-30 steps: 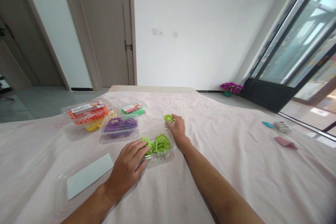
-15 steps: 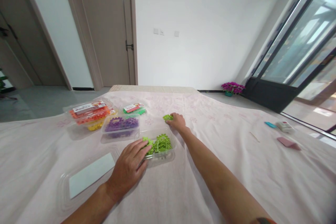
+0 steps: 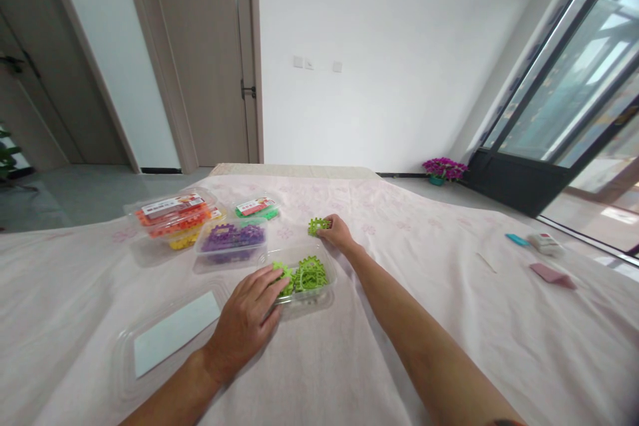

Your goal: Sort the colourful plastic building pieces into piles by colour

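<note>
My right hand (image 3: 337,234) pinches a lime-green toothed plastic piece (image 3: 317,226) by its right side, just above or at the cloth beyond the boxes. My left hand (image 3: 252,309) grips the near left side of a clear plastic container (image 3: 327,293), its fingers reaching over the rim and its thumb outside. Inside lie several green toothed pieces (image 3: 310,273), some partly covered by those fingers. Just left of this hand, a clear lid (image 3: 122,346) with a pale rectangular label (image 3: 177,333) lies on the cloth.
Beyond the left hand stands an uncovered box of purple pieces (image 3: 233,239). Behind it are a labelled box of green pieces (image 3: 257,208) and stacked boxes of orange (image 3: 172,213) and yellow pieces (image 3: 184,238). Far right lie a blue object (image 3: 516,239), a white pack (image 3: 544,243) and a pink cloth (image 3: 553,275).
The piece in my right hand has turned, so more of its toothed outline shows, and it has shifted slightly. My left hand stays at the container. The view has tilted a little.
</note>
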The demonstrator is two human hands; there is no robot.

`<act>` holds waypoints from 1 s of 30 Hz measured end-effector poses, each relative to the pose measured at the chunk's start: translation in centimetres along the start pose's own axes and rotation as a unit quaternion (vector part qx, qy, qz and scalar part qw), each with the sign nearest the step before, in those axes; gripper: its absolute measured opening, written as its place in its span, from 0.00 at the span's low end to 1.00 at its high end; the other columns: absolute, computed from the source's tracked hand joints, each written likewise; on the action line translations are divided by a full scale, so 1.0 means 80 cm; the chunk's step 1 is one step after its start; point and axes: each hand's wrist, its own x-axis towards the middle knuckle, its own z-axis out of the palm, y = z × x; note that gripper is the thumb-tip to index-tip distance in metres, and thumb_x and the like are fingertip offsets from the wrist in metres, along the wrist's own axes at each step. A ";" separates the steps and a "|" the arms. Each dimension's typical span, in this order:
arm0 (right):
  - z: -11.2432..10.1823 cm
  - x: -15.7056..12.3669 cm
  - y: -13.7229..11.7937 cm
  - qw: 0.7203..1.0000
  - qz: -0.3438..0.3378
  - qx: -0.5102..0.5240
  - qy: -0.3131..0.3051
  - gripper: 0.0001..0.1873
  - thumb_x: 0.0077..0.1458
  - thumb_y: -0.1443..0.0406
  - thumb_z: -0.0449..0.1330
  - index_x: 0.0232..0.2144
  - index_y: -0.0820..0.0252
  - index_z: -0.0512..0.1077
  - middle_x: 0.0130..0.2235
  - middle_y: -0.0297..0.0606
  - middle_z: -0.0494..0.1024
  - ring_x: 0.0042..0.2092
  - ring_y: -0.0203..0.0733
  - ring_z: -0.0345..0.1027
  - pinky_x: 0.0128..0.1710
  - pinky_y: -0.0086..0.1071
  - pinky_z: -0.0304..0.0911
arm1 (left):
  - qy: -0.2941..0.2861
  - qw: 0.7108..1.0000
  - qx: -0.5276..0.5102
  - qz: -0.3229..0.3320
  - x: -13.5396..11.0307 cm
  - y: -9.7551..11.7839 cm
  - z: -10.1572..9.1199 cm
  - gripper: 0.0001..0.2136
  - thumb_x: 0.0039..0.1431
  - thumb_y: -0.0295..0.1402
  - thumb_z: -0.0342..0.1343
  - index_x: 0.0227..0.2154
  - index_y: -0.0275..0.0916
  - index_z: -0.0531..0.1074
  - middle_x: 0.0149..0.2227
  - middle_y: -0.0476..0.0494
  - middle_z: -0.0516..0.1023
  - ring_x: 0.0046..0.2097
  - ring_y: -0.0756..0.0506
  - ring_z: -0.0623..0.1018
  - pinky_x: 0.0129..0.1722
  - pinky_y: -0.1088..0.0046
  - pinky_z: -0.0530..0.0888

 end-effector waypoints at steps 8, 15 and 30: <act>-0.028 -0.019 -0.031 0.973 0.037 0.216 -0.070 0.15 0.42 0.59 0.69 0.28 0.61 0.71 0.23 0.30 0.72 0.25 0.33 0.63 0.24 0.26 0.53 | 0.004 1.000 -0.008 -0.004 -0.001 0.000 0.000 0.22 0.62 0.26 0.54 0.59 0.43 0.69 0.58 0.40 0.75 0.62 0.41 0.71 0.60 0.57 0.71; -0.093 -0.061 -0.082 0.940 -0.025 0.214 -0.265 0.19 0.44 0.59 0.70 0.38 0.61 0.76 0.29 0.33 0.78 0.27 0.32 0.65 0.25 0.25 0.53 | 0.001 1.000 -0.009 -0.003 0.000 0.000 0.001 0.22 0.61 0.26 0.54 0.58 0.42 0.70 0.58 0.40 0.75 0.62 0.41 0.71 0.61 0.57 0.71; -0.084 -0.139 -0.121 0.918 -0.320 -0.114 -0.207 0.15 0.47 0.69 0.70 0.40 0.53 0.81 0.40 0.35 0.83 0.45 0.45 0.73 0.49 0.36 0.61 | -0.004 1.000 0.010 -0.003 0.001 0.001 -0.001 0.21 0.62 0.27 0.53 0.59 0.42 0.69 0.59 0.40 0.75 0.61 0.40 0.72 0.60 0.57 0.71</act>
